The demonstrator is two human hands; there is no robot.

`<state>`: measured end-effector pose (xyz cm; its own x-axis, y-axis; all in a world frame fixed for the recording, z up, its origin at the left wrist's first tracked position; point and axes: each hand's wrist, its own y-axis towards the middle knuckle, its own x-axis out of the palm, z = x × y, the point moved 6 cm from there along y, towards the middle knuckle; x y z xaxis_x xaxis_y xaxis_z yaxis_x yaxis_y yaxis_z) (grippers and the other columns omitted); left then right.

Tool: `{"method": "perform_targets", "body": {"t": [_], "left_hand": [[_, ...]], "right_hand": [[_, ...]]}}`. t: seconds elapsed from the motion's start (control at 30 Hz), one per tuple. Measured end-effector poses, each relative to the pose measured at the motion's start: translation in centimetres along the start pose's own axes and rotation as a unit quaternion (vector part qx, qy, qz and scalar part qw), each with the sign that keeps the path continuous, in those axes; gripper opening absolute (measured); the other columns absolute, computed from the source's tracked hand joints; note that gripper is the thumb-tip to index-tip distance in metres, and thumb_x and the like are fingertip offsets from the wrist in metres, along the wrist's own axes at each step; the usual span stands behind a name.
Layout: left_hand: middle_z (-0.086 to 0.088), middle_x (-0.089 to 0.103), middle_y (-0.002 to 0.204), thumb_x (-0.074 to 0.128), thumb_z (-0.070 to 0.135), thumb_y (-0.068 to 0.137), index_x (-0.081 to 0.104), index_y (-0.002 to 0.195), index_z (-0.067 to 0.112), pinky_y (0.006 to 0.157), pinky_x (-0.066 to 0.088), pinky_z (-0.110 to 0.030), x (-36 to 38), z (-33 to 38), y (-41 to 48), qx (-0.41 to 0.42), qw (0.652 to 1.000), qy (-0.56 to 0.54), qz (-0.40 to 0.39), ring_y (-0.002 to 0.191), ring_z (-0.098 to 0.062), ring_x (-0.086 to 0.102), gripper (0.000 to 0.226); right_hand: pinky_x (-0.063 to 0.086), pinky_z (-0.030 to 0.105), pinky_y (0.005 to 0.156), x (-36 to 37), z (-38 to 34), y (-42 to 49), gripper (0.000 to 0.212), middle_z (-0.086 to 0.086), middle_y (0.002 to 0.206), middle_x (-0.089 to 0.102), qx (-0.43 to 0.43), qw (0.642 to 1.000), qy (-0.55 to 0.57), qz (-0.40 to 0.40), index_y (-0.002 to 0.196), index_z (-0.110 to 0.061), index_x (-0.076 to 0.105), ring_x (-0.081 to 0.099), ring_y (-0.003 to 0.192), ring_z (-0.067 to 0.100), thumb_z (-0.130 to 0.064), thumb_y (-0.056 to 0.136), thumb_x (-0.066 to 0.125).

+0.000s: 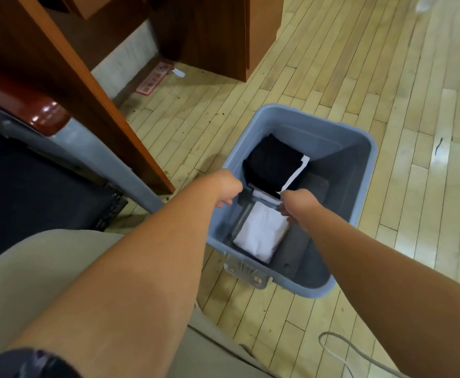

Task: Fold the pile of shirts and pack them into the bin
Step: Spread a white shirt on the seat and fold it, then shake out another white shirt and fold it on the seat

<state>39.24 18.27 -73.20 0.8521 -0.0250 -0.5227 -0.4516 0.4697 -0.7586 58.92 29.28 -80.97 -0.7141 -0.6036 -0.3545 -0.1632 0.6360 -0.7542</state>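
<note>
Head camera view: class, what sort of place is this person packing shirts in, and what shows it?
Probably a lecture hall or meeting room with fixed seating. Clues: a dark seat with a glossy wooden armrest, tall wooden desk panels, and a worn strip-wood floor under the blue bin.

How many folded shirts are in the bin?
2 plainly: a black shirt at the far end of the bin, a white shirt at the near end. White edges under the black one may be a third.
</note>
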Motion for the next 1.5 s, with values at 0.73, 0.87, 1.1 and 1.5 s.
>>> {"method": "perform_targets", "body": {"t": [0.73, 0.87, 1.1, 1.5], "left_hand": [[0.001, 0.075, 0.117, 0.055, 0.026, 0.108, 0.061, 0.131, 0.016, 0.082, 0.061, -0.035, -22.1, -16.0, -24.3, 0.072, 0.95, -0.229, 0.202, 0.101, -0.015, 0.075, 0.027], [0.0, 0.075, 0.116, 0.057, 0.026, 0.107, 0.06, 0.136, 0.015, 0.09, 0.063, -0.04, -24.9, -24.1, -29.1, 0.056, 0.924, -0.281, 0.253, 0.1, -0.019, 0.076, 0.031], [0.001, 0.077, 0.114, 0.058, 0.025, 0.106, 0.06, 0.137, 0.013, 0.087, 0.064, -0.04, -27.3, -38.9, -36.2, 0.005, 0.869, -0.373, 0.325, 0.095, -0.018, 0.079, 0.034], [-0.001, 0.078, 0.112, 0.06, 0.024, 0.102, 0.069, 0.119, 0.016, 0.088, 0.064, -0.037, -25.1, -58.5, -43.1, -0.083, 0.771, -0.462, 0.431, 0.096, -0.019, 0.078, 0.021]], "right_hand": [[0.053, 0.033, 0.073, 18.0, -21.7, -30.4, 0.011, 0.009, 0.104, 0.07, -0.346, 0.916, -0.083, -0.183, 0.101, -0.012, 0.064, 0.066, 0.082, 0.019, -0.017, 0.103, 0.055], [0.054, 0.033, 0.072, 25.9, -23.0, -37.3, 0.024, 0.013, 0.118, 0.071, -0.407, 0.865, -0.162, -0.244, 0.123, -0.006, 0.066, 0.066, 0.088, 0.025, -0.015, 0.105, 0.053], [0.057, 0.032, 0.089, 38.6, -22.1, -48.2, 0.036, 0.004, 0.14, 0.064, -0.449, 0.794, -0.27, -0.308, 0.142, -0.008, 0.061, 0.067, 0.116, 0.019, -0.013, 0.11, 0.046], [0.063, 0.041, 0.092, 56.5, -14.7, -56.5, 0.018, 0.001, 0.113, 0.074, -0.429, 0.738, -0.288, -0.434, 0.112, -0.016, 0.074, 0.074, 0.1, 0.016, -0.025, 0.099, 0.065]]}}
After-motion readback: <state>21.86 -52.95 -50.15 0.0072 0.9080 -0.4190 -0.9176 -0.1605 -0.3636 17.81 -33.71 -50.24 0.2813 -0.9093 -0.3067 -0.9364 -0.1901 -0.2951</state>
